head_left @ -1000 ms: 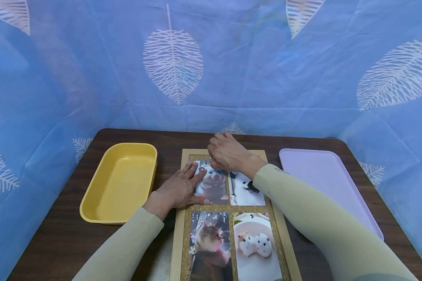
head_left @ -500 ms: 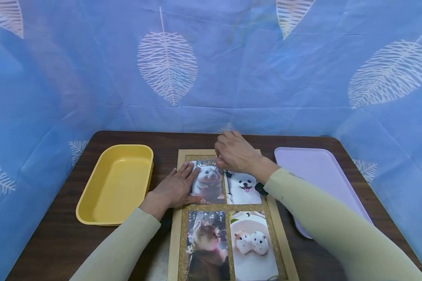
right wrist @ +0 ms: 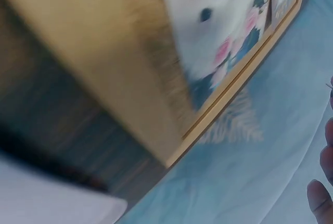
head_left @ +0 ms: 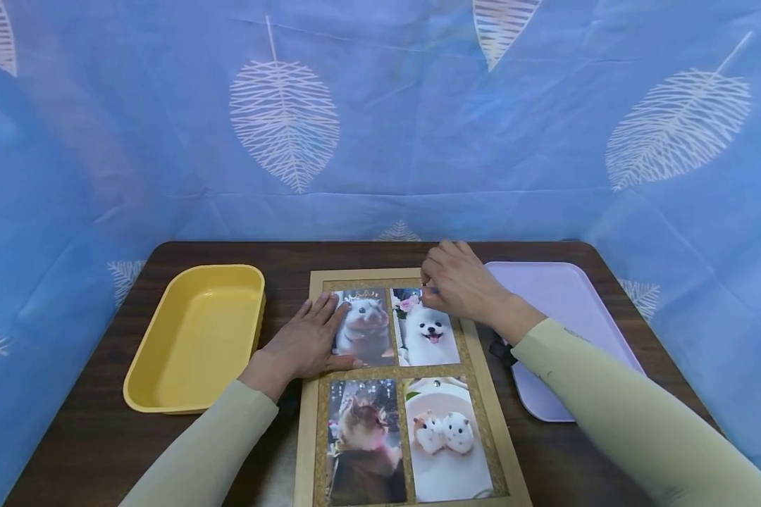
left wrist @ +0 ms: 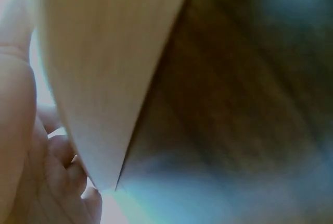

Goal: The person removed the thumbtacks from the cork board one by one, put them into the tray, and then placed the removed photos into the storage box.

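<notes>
A wood-framed cork board lies on the table with photos in two rows. My left hand rests flat with spread fingers over the frame's left side and the edge of the crowned hamster photo. My right hand is curled above the top right corner of the white dog photo, thumb and fingertips together. A thin pin point sticks out by its fingertips in the right wrist view; the rest of that push pin is hidden. In the left wrist view, the wooden frame runs beside the left fingers.
A yellow tray stands on the left of the dark table. At the right lies a lilac tray, partly under my right forearm. Below are a dark cat-like animal photo and a two-hamster photo with a round pin head.
My right hand has moved right, from above the crowned hamster photo to the dog photo's top right corner, uncovering the dog. The left hand stays on the board. The head view has shifted slightly.
</notes>
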A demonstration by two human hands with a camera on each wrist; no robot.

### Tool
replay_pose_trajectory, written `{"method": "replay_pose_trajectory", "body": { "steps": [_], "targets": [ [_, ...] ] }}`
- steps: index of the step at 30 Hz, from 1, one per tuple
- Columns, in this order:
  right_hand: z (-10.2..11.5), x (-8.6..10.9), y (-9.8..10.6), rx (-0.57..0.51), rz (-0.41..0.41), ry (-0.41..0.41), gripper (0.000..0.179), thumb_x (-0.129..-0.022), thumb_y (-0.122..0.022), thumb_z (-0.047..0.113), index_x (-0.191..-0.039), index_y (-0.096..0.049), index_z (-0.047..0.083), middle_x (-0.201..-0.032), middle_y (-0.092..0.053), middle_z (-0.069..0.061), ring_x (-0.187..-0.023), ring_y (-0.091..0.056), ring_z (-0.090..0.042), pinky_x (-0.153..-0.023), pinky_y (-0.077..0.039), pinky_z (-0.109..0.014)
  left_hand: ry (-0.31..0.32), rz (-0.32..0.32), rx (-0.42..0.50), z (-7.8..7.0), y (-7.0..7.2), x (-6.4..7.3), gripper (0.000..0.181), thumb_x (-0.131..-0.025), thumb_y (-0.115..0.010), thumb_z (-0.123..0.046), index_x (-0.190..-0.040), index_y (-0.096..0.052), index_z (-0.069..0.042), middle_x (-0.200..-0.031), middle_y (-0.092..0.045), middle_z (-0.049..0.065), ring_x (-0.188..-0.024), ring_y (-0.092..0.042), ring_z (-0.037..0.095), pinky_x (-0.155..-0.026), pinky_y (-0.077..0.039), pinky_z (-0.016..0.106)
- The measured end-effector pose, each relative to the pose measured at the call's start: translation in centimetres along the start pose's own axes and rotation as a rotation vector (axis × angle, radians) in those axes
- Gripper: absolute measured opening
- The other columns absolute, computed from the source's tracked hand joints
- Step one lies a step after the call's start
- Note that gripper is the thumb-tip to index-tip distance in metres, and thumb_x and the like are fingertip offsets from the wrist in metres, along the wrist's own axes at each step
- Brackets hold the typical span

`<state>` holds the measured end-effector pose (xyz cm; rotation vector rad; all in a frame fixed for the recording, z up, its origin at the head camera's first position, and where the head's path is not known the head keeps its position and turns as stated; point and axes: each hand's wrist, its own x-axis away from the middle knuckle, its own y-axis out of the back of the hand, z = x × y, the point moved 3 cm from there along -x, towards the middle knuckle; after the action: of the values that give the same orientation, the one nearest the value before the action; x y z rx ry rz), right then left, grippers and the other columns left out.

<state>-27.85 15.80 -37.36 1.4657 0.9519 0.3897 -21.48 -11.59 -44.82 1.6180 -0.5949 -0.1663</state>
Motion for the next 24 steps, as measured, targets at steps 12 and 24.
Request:
{"method": "replay_pose_trajectory", "body": {
  "steps": [12, 24],
  "targets": [
    [-4.1, 6.3, 1.0, -0.018, -0.058, -0.134, 0.006, -0.083, -0.072, 0.014, -0.083, -0.067, 0.011, -0.088, -0.060, -0.005, -0.087, -0.050, -0.029, -0.076, -0.035, -0.044, -0.014, -0.018, 0.011, 0.5, -0.4, 0.6, 0.107, -0.097, -0.047, -0.080, -0.170, -0.016, -0.008, -0.177, -0.007, 0.016, -0.165, -0.003, 0.035, -0.133, -0.008, 0.055],
    [-9.1, 13.2, 1.0, 0.046, 0.109, -0.328, 0.010, -0.084, -0.076, 0.019, -0.084, -0.072, 0.009, -0.088, -0.066, -0.007, -0.089, -0.056, -0.033, -0.079, -0.042, -0.050, -0.031, -0.036, 0.028, -0.2, -0.2, 0.3, 0.106, -0.097, -0.050, -0.079, -0.170, -0.018, -0.008, -0.177, -0.009, 0.017, -0.165, -0.005, 0.036, -0.133, -0.008, 0.056]
  ]
}}
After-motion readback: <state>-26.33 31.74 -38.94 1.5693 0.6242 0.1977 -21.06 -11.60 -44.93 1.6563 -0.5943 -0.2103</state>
